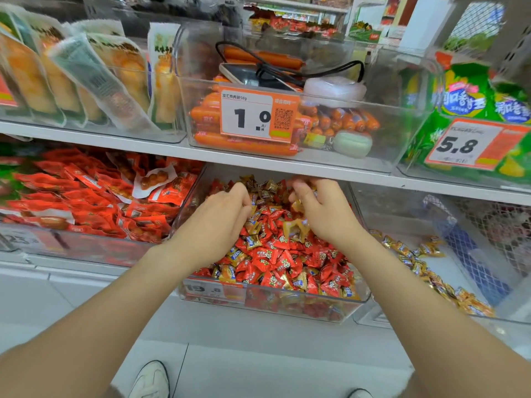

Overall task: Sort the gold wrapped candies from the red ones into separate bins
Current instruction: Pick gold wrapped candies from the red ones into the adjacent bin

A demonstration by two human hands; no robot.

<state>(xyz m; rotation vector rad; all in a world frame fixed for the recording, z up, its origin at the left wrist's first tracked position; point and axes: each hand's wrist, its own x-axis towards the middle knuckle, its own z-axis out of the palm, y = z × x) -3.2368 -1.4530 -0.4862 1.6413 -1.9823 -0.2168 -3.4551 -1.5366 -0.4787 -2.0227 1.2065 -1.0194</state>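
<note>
A clear bin on the lower shelf holds a heap of red wrapped candies with gold wrapped candies mixed in. My left hand reaches into the heap, fingers curled down among the candies; what they hold is hidden. My right hand is over the back of the heap and grips gold wrapped candies that stick out below its palm. The clear bin to the right holds a line of gold candies only.
A bin of red snack packets stands to the left. The white shelf edge runs just above my hands, carrying a bin of orange sausages with a price tag. My shoes are on the tiled floor below.
</note>
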